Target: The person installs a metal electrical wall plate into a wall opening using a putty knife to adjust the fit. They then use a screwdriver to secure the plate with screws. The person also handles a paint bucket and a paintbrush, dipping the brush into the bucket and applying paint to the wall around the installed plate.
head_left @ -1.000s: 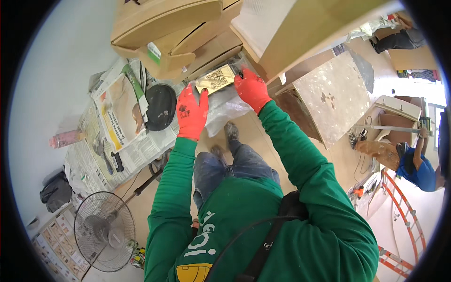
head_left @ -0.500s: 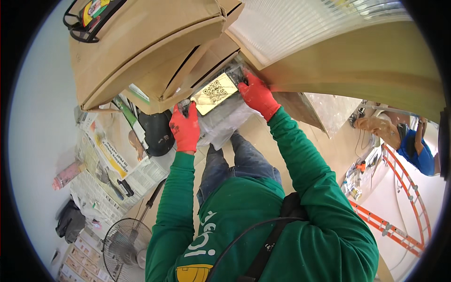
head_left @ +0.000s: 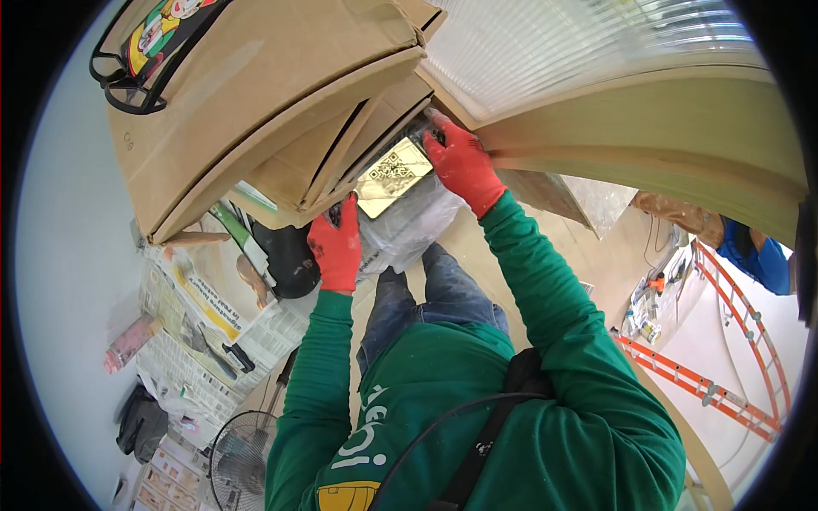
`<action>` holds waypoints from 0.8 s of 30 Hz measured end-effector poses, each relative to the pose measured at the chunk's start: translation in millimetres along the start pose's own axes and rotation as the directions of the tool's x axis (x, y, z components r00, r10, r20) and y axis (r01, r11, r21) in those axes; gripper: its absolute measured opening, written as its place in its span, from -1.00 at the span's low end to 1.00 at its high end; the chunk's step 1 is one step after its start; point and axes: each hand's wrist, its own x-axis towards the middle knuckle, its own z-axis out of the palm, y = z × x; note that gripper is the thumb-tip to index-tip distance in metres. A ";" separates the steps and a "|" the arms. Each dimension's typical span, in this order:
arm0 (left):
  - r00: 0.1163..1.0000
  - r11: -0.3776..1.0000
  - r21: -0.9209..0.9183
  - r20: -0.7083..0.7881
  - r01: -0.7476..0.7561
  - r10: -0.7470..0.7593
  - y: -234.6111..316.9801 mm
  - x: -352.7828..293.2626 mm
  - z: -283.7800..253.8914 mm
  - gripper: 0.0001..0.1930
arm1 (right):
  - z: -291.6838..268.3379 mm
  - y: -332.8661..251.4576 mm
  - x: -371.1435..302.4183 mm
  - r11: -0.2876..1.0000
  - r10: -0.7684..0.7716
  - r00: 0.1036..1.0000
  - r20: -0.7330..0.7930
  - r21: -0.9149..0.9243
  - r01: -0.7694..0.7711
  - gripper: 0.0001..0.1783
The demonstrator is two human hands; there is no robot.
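Observation:
Both my hands wear red gloves with dark-stained fingertips. Between them is a dark thing in clear plastic with a yellow panel [head_left: 394, 176] bearing a square black code; I cannot make out its kind. My left hand [head_left: 336, 249] is closed at its near-left end, close under the cardboard edge, fingertips partly hidden. My right hand [head_left: 464, 166] grips the far-right end, thumb and fingers bent around it. Loose translucent plastic sheeting [head_left: 409, 228] hangs below the panel, over my legs. A large cardboard box [head_left: 264, 94] stands just beyond, its open folds touching or nearly touching the wrapped thing.
Olive-coloured board [head_left: 648, 136] and a ribbed clear panel [head_left: 579, 43] rise at the far right. At left, newspaper [head_left: 183, 349] carries tools beside a black rounded object [head_left: 290, 260]. A fan [head_left: 243, 460] stands near left; an orange ladder [head_left: 707, 392] and another person [head_left: 758, 255] are right.
The view has shifted slightly, so the box looks nearer and larger. My left hand sits a little lower beside the cardboard; both hands keep their hold on the wrapped thing.

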 end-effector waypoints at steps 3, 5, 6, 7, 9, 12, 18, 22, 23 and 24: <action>0.984 0.951 -0.257 0.010 0.175 -0.178 15.4 4.1 -3.6 -0.67 | -0.1 1.8 7.7 0.998 0.027 0.999 -0.028 -0.047 -0.028 -0.58; 0.972 0.931 -0.296 -0.030 0.215 -0.234 4.3 -0.1 3.2 -0.69 | -0.9 -5.5 9.2 0.986 0.096 0.995 0.023 -0.135 -0.092 -0.63; 0.964 0.920 -0.316 -0.049 0.234 -0.262 -0.4 -2.2 5.8 -0.70 | -0.7 -8.7 9.7 0.976 0.132 0.990 0.046 -0.180 -0.122 -0.65; 0.969 0.922 -0.313 -0.028 0.226 -0.247 -1.3 -2.7 6.6 -0.71 | -0.1 -8.4 9.6 0.974 0.128 0.992 0.015 -0.193 -0.123 -0.67; 0.976 0.928 -0.307 0.012 0.211 -0.218 -2.6 -4.3 7.0 -0.72 | 2.6 -5.7 9.7 0.968 0.118 0.992 -0.047 -0.217 -0.125 -0.69; 0.979 0.953 -0.226 0.009 0.201 -0.204 -8.9 -9.5 10.2 -0.74 | 6.0 4.3 9.0 0.992 -0.011 0.990 -0.139 -0.125 -0.006 -0.70; 0.990 0.977 -0.184 -0.070 0.109 -0.124 -13.1 -10.3 13.0 -0.68 | 0.6 2.0 6.0 0.976 -0.011 1.000 -0.023 -0.216 0.006 -0.69; 0.996 0.985 -0.159 -0.053 0.061 -0.071 -2.3 -3.0 4.5 -0.63 | -3.3 -7.1 5.3 0.969 0.079 0.997 0.019 -0.236 -0.073 -0.69; 0.999 0.994 -0.111 -0.038 0.012 -0.017 -5.2 -3.9 4.1 -0.63 | -3.0 -6.8 4.9 0.966 0.079 0.997 0.013 -0.247 -0.073 -0.69; 0.999 0.989 -0.146 -0.035 0.030 -0.036 -5.4 -4.1 4.8 -0.62 | -3.0 -6.7 4.6 0.964 0.078 0.997 0.007 -0.257 -0.073 -0.69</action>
